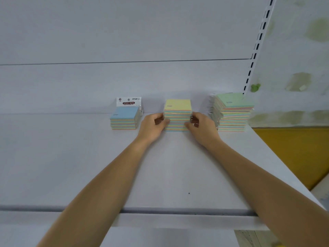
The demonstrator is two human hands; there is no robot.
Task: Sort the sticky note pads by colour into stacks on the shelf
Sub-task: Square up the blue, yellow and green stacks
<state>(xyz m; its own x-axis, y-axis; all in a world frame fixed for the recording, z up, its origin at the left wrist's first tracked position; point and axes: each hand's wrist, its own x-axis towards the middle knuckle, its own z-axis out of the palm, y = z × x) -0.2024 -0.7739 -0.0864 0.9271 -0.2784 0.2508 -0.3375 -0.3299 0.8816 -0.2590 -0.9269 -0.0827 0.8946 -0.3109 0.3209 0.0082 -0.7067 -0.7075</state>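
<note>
Head view (the only view supplied).

- Three stacks of sticky note pads are lined up along the rear edge of the shelf point(160, 166), close against the back panel point(124, 32).
- The blue-topped stack point(124, 118) is set left of centre. A packaging header card point(128, 101) printed "STICKY NOTE" stands upright behind it.
- The yellow-topped stack point(177, 114) is placed at mid-shelf, well apart from both neighbours.
- The green-topped stack point(233, 111), the tallest, is set near the rear right corner of the shelf, beside the slotted upright point(256, 49). Its pads are fanned slightly out of line.
- The left grip point(153, 125) is closed on the left side of the yellow-topped stack: the fingers are curled round that side and the thumb is laid on the front face.
- The right grip point(203, 125) is closed on the right side in mirror fashion. The stack is thus clamped between both hands while its base rests on the shelf.
- No loose pads are seen on the shelf or in either hand.

Step in hand (judged): the yellow-topped stack is being squared up or nudged into position, so the sorting appears to be near its end.

Next move (judged): an even squeeze from both sides is called for, so that the pad edges are aligned, and then a gentle release so that the column is not toppled. The skewed green-topped stack could be straightened afterwards.
</note>
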